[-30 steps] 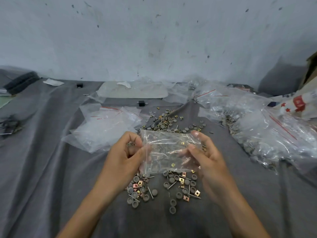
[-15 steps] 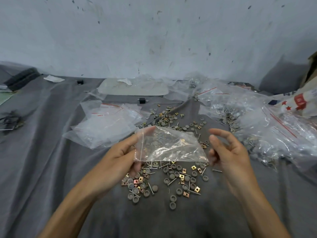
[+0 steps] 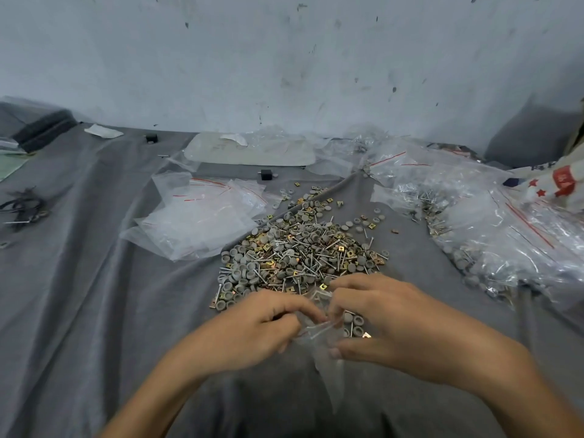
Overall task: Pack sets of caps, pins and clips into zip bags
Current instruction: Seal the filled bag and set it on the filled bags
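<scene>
Clear plastic zip bag (image 3: 319, 341) is right in the middle of the action, crumpled between both hands low in the view. The left hand (image 3: 252, 333) has its fingers curled in and is pinching the bag's left edge. The right hand (image 3: 388, 324) grips the other side, fingers bent over the top and thumb pressed in from below. The bag is blurry, so I can't really tell what's inside, or whether the zip is closed.

A few grey caps (image 3: 358, 320) and a brass-coloured clip (image 3: 366, 335) sit on the cloth just under the right hand's fingers. Right behind the hands is the big loose pile (image 3: 303, 248) of caps, metal pins and square clips all mixed together, touching the fingertips' side of things.

To the left of the pile there's a stack of empty bags (image 3: 202, 222) with red zip lines. Off to the right, a heap of filled bags (image 3: 505, 248). Everything's lying on a wrinkled grey cloth (image 3: 94, 311). Further back: a small black block (image 3: 266, 174), a flat clear sheet (image 3: 252, 150), and a scuffed white wall (image 3: 284, 58). Tangle of black wire (image 3: 22, 207) at far left, red-and-white packet (image 3: 562, 181) at far right.
</scene>
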